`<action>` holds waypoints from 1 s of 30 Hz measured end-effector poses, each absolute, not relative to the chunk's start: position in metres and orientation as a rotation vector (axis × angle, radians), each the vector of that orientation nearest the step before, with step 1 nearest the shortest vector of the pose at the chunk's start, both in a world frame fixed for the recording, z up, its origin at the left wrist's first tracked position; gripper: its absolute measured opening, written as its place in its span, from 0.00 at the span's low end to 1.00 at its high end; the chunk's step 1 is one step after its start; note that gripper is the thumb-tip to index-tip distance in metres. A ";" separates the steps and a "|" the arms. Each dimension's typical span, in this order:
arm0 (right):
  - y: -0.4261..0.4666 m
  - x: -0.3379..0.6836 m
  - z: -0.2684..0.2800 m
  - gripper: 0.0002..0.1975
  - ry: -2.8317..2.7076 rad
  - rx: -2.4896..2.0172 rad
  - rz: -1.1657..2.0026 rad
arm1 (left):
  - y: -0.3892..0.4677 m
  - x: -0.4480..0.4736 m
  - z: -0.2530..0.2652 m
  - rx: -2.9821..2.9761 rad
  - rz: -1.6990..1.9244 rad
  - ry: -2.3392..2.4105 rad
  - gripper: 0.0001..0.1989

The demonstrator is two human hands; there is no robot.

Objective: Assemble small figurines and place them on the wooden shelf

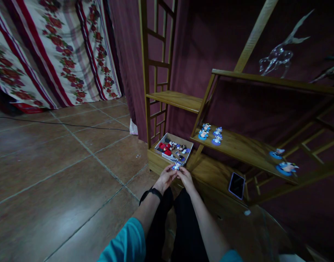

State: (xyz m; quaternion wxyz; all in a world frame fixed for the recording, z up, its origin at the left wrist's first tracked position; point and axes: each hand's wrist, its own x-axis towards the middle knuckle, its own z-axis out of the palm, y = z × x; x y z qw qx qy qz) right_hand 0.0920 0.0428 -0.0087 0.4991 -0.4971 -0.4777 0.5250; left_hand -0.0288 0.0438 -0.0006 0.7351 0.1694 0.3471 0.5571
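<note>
A small purple-and-white figurine (177,166) is pinched at the fingertips of both my hands, just in front of a cardboard box. My left hand (167,177) grips it from the left, and my right hand (185,178) from the right. Several more figurines, some red and some purple, lie jumbled in the open box (189,145), which rests on the lowest shelf. On the shelf to the right stand two purple-based figurines (217,139), with blue-based figurines (203,134) beside them.
Farther right on that middle shelf (243,149) are two more blue-based figurines (287,167). A phone or tablet (237,185) lies on the lower board. A clear glass deer (277,58) stands on the upper shelf. A black cable (60,123) crosses the tiled floor (74,174).
</note>
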 end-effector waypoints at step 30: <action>0.042 0.094 -0.013 0.21 -1.088 -1.225 1.086 | 0.042 -0.027 -0.004 0.381 1.220 0.717 0.12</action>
